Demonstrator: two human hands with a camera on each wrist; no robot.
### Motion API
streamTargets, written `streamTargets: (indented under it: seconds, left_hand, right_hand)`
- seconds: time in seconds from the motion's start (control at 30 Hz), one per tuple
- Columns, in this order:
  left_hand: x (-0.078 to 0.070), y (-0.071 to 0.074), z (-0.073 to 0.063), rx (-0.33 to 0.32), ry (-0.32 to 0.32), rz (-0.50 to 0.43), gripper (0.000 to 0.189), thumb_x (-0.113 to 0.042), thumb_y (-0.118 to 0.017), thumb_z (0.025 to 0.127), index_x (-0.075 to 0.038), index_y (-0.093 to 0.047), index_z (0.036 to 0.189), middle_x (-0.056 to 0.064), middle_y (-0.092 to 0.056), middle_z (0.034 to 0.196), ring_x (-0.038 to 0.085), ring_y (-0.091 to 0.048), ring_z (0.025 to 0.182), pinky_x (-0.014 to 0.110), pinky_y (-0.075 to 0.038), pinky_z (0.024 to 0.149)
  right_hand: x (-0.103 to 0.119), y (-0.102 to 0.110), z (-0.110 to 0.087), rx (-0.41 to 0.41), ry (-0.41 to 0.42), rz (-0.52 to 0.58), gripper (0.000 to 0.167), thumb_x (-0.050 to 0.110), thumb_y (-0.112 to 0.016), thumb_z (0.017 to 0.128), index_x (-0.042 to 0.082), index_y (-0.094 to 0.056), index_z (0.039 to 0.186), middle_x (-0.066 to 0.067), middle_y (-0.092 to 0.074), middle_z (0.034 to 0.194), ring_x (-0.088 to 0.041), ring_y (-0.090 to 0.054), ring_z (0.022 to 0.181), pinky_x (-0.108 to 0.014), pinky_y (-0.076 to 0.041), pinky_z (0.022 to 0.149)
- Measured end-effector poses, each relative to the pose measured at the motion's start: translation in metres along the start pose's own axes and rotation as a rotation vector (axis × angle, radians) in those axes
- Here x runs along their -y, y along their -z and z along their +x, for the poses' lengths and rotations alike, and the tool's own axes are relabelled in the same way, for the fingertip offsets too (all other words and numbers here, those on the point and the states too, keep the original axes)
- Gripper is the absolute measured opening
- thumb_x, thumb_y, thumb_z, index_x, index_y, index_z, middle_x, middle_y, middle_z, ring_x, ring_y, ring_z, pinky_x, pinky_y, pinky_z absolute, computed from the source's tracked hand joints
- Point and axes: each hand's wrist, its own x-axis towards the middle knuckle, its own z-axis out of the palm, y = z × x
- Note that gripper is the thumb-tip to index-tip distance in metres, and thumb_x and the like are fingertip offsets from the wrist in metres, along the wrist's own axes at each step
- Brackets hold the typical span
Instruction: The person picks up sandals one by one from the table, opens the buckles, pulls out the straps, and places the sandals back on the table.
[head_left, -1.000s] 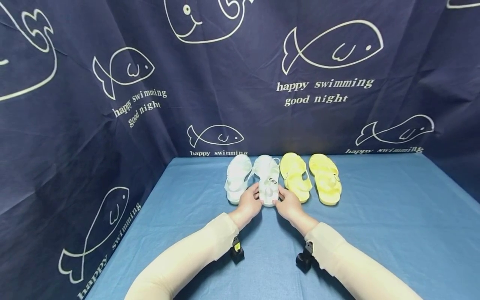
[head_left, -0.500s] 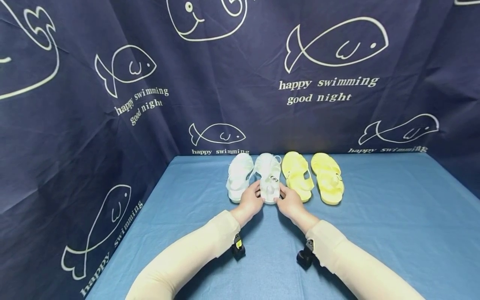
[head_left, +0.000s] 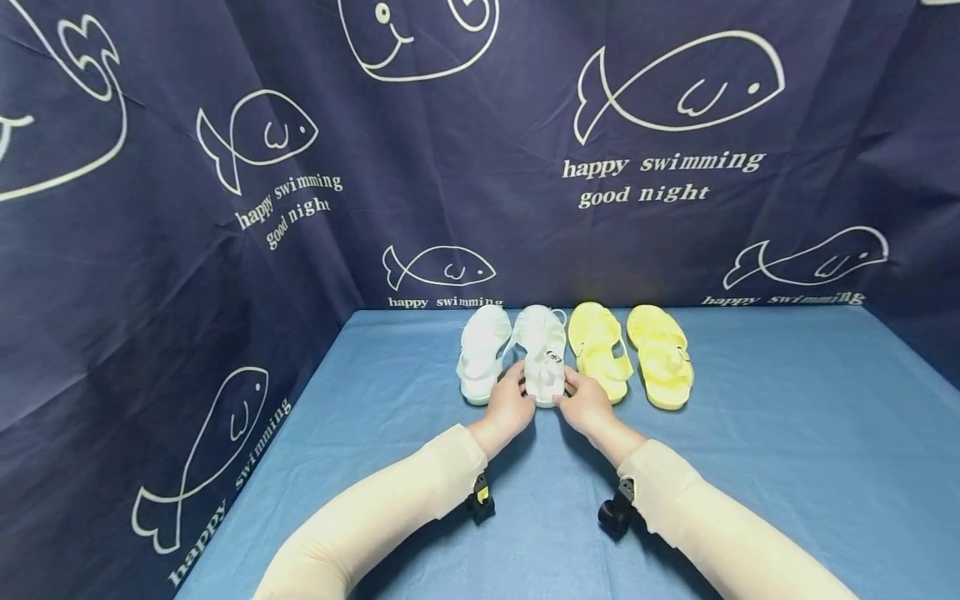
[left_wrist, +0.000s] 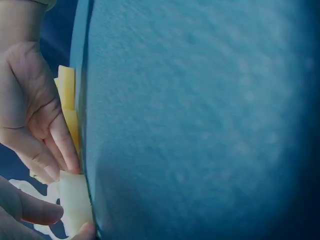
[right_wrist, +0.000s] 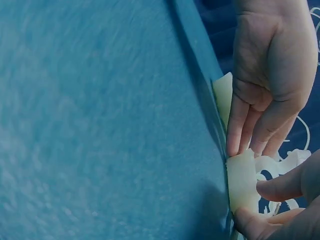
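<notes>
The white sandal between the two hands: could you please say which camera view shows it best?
The head view, since it shows the white sandal almost whole, from above, between the left hand and right hand. Both wrist views show mainly its near end, close up, partly covered.

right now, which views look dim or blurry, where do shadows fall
Head: bright, soft shadows under cream fabric sleeves; left wrist: dim, blue fabric tablecloth blurred, shadow near the pale mint strappy sandal; right wrist: dim, tablecloth blurred, shadow beside that sandal.
</notes>
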Motion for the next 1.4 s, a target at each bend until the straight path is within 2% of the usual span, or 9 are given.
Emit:
streamTargets:
  seconds: [0.17,0.33,0.47,0.6,0.9,1.07,1.2,1.4]
  left_hand:
    - [-0.011,0.001,-0.001,-0.073,-0.059,0.045,0.061,0.003,-0.059,0.088,0.004,-0.038,0.145,0.023,-0.047,0.143,0.034,-0.05,0.129,0.042,-0.045,0.105]
    - [-0.02,0.001,-0.001,-0.115,-0.078,0.064,0.06,-0.001,-0.062,0.086,0.0,-0.043,0.143,0.021,-0.052,0.139,0.033,-0.053,0.125,0.044,-0.046,0.103]
    - [-0.023,0.0,-0.002,-0.113,-0.056,0.039,0.059,-0.002,-0.06,0.087,-0.003,-0.044,0.143,0.02,-0.054,0.138,0.032,-0.057,0.12,0.043,-0.049,0.098]
    - [-0.024,-0.002,-0.002,-0.119,-0.054,-0.024,0.061,0.0,-0.056,0.085,-0.006,-0.044,0.144,0.017,-0.051,0.143,0.033,-0.054,0.124,0.042,-0.048,0.101]
    - [-0.028,-0.005,0.0,-0.127,-0.162,-0.217,0.058,0.003,-0.054,0.086,-0.006,-0.046,0.143,0.013,-0.048,0.146,0.027,-0.047,0.134,0.033,-0.039,0.11]
    - [-0.032,-0.007,0.0,-0.077,-0.199,-0.305,0.054,0.001,-0.056,0.09,-0.003,-0.046,0.143,0.015,-0.049,0.145,0.026,-0.045,0.135,0.031,-0.039,0.11]
    - [-0.034,-0.009,0.001,-0.056,-0.219,-0.301,0.053,-0.001,-0.059,0.092,-0.003,-0.046,0.142,0.014,-0.049,0.145,0.027,-0.046,0.135,0.032,-0.038,0.111]
    - [-0.037,-0.017,0.0,-0.057,-0.253,-0.233,0.057,0.0,-0.065,0.089,-0.004,-0.046,0.142,0.014,-0.048,0.146,0.031,-0.047,0.133,0.034,-0.038,0.111]
  right_hand:
    - [0.002,0.005,-0.002,-0.007,0.005,0.012,0.065,0.001,-0.059,0.092,-0.005,-0.026,0.149,-0.025,-0.033,0.151,-0.037,-0.036,0.139,-0.044,-0.037,0.111]
    - [0.007,0.008,-0.006,-0.028,0.024,-0.007,0.07,0.007,-0.063,0.091,-0.007,-0.026,0.149,-0.026,-0.033,0.15,-0.038,-0.034,0.139,-0.044,-0.034,0.112]
    - [0.011,0.01,-0.008,-0.028,0.046,0.008,0.076,0.012,-0.066,0.089,-0.008,-0.023,0.149,-0.026,-0.03,0.152,-0.038,-0.033,0.139,-0.045,-0.032,0.113]
    - [0.014,0.013,-0.01,-0.019,0.075,0.044,0.079,0.012,-0.067,0.088,-0.008,-0.021,0.15,-0.025,-0.028,0.153,-0.038,-0.032,0.14,-0.044,-0.033,0.113]
    - [0.022,0.027,-0.015,-0.039,0.112,0.098,0.07,0.009,-0.064,0.091,-0.006,-0.027,0.149,-0.023,-0.028,0.155,-0.035,-0.029,0.143,-0.041,-0.032,0.115]
    - [0.025,0.042,-0.016,-0.05,0.119,0.13,0.071,0.008,-0.064,0.092,-0.004,-0.026,0.15,-0.02,-0.029,0.156,-0.034,-0.029,0.144,-0.04,-0.032,0.115]
    - [0.023,0.056,-0.017,-0.076,0.142,0.151,0.072,0.009,-0.065,0.091,-0.003,-0.026,0.15,-0.02,-0.029,0.156,-0.032,-0.03,0.144,-0.04,-0.031,0.116]
    - [0.015,0.071,-0.017,-0.125,0.15,0.172,0.071,0.007,-0.066,0.09,-0.003,-0.028,0.149,-0.02,-0.031,0.155,-0.032,-0.03,0.144,-0.039,-0.029,0.117]
